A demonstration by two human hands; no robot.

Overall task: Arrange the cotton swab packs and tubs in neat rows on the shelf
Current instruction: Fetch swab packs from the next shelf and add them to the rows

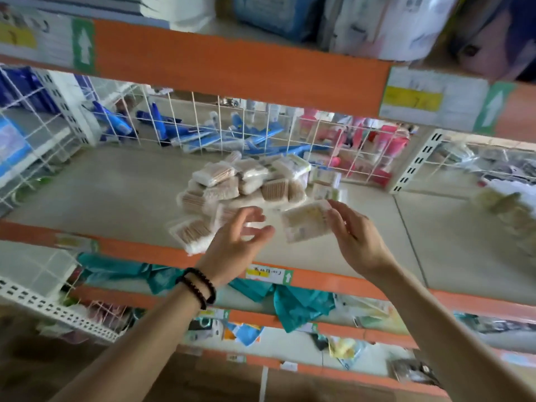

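Observation:
A loose heap of cotton swab packs lies in the middle of the beige shelf. Small swab tubs stand at the heap's right, near the wire back. My right hand holds one flat clear swab pack by its right edge, just above the shelf front. My left hand hovers with spread, relaxed fingers to the left of that pack, over another pack lying at the shelf's front edge. The picture is motion-blurred.
A white wire grid backs the shelf, with blue packets behind it. The orange shelf lip carries a price tag. Bagged goods sit at the far right. Teal bags hang on the shelf below. An orange-fronted shelf runs overhead.

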